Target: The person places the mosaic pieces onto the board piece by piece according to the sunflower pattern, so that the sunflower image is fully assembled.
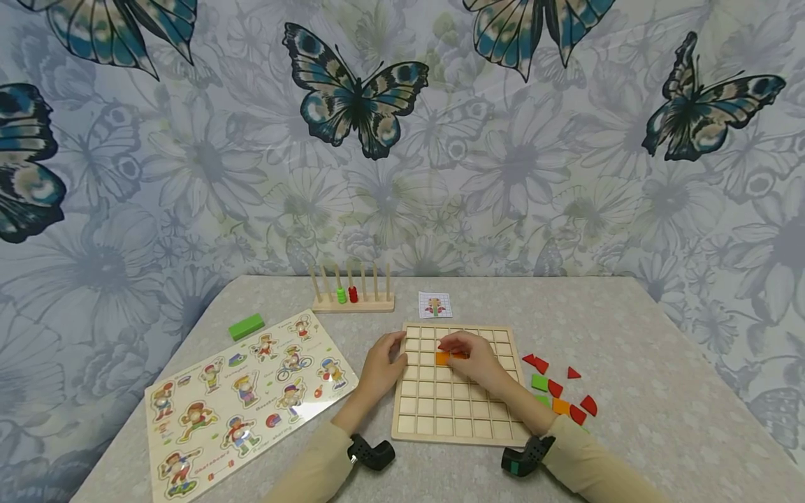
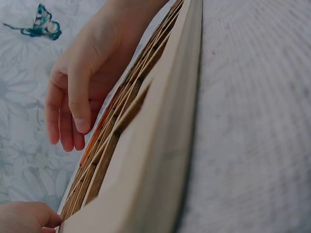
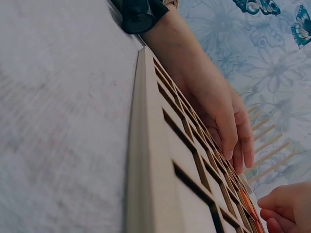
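Observation:
A wooden grid board lies in front of me, divided into square cells. My left hand rests against its left edge, fingers extended; the left wrist view shows fingertips right at the frame. Over the upper middle cells, my right hand reaches down with its fingertips at an orange square tile. A sliver of a red piece shows beside the fingers. In the left wrist view, the right hand has loosely extended fingers and thumb, low over the orange and red pieces.
Loose red pieces, green squares and an orange square lie right of the board. A picture puzzle and green block lie left. Behind stand a peg rack and a pattern card.

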The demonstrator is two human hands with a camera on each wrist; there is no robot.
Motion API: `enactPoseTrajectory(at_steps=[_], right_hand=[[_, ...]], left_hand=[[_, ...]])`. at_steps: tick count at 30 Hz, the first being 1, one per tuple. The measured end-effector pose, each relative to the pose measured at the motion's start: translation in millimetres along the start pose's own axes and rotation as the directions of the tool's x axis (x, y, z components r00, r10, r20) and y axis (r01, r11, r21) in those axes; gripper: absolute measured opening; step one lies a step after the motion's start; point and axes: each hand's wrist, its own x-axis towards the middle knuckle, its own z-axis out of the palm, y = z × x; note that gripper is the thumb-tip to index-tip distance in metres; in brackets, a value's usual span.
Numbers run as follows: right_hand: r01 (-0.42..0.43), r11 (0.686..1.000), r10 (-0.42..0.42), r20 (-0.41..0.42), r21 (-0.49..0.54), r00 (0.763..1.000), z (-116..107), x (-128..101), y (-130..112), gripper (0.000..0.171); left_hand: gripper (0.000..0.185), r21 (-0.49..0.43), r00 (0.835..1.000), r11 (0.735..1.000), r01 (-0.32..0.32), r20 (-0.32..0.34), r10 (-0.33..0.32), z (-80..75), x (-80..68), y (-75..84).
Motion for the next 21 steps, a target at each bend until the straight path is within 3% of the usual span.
enactPoseTrajectory(at_steps=[5,11,21], right_hand=[[-0.058,0.998,0.058,-0.016,0.027,0.998,-7,-3,-2,0.028],[0.004,0.997,-0.001,-0.038,0.071,0.999,-22,-12,2,0.031],[-0.019,0.998,0.024,-0.084,0.06,0.996,-54,-36,12,0.031]], left_hand=[[0.041,-0.01,1.0,1.0,0.007,-0.001,-0.007,-0.3,0.0,0.2],[0.041,0.0,1.0,1.0,0.017,-0.002,-0.017,-0.3,0.3,0.1],[0.041,-0.003,1.0,1.0,0.014,-0.005,-0.014,0.9,0.2,-1.1]])
